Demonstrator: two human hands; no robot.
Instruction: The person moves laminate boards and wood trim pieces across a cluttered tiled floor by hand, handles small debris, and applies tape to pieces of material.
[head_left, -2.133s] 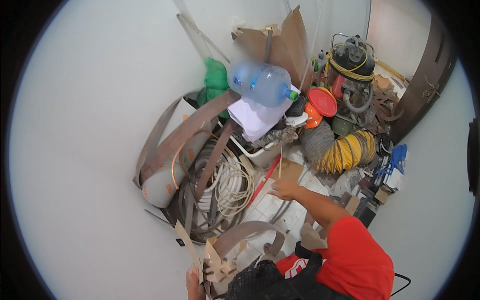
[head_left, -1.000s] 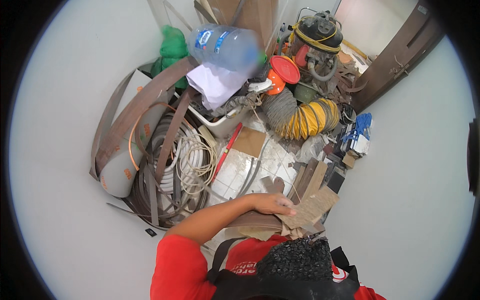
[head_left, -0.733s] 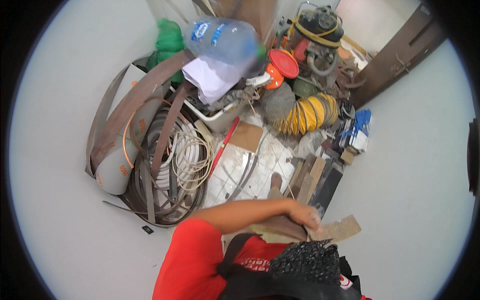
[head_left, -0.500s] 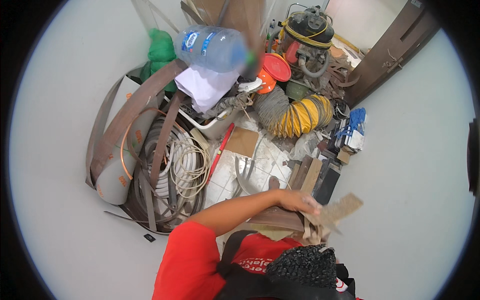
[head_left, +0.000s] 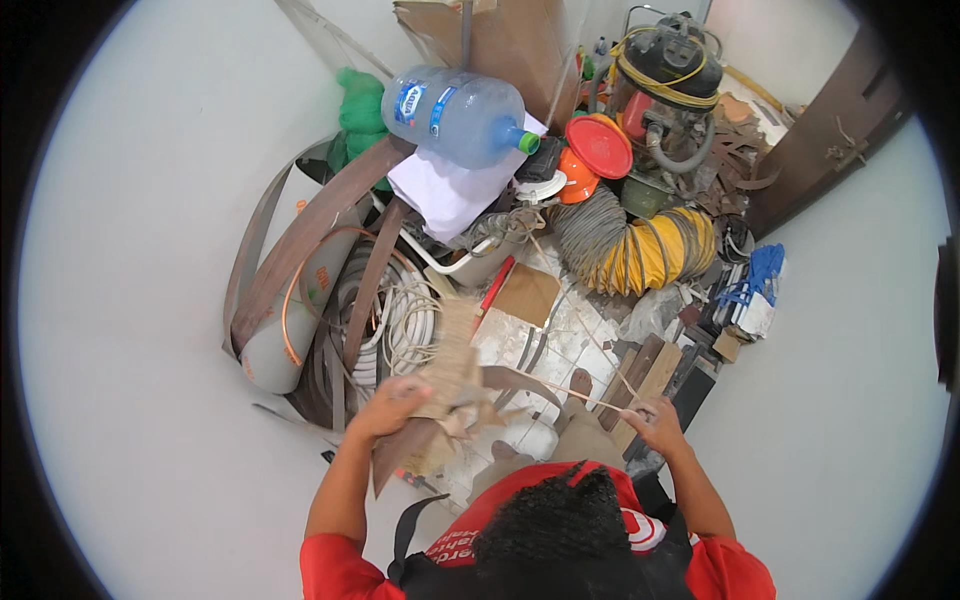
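Observation:
My left hand (head_left: 400, 400) is closed around a tan, torn, cardboard-like piece (head_left: 452, 365), blurred by motion. A dark brown strip (head_left: 402, 448) hangs below that hand, and a curved brown strip (head_left: 525, 382) shows to its right. My right hand (head_left: 655, 425) pinches a thin, pale cord (head_left: 575, 392) that stretches left toward the tan piece. Another thin length runs from the right fingers up over the tiled floor. Whether the cord is tied to the tan piece, I cannot tell.
Coiled white hose (head_left: 405, 310) and bent brown strips lie left. Ahead are a large water bottle (head_left: 455, 115), a white bin (head_left: 465, 265), a red lid (head_left: 598, 145), a vacuum cleaner (head_left: 668, 65) and a yellow-grey duct (head_left: 660, 250). Planks (head_left: 650, 375) lie by my right foot.
My left hand has swung from right to left with the tan piece. My right hand has come into view, holding the cord. The whole view has shifted slightly.

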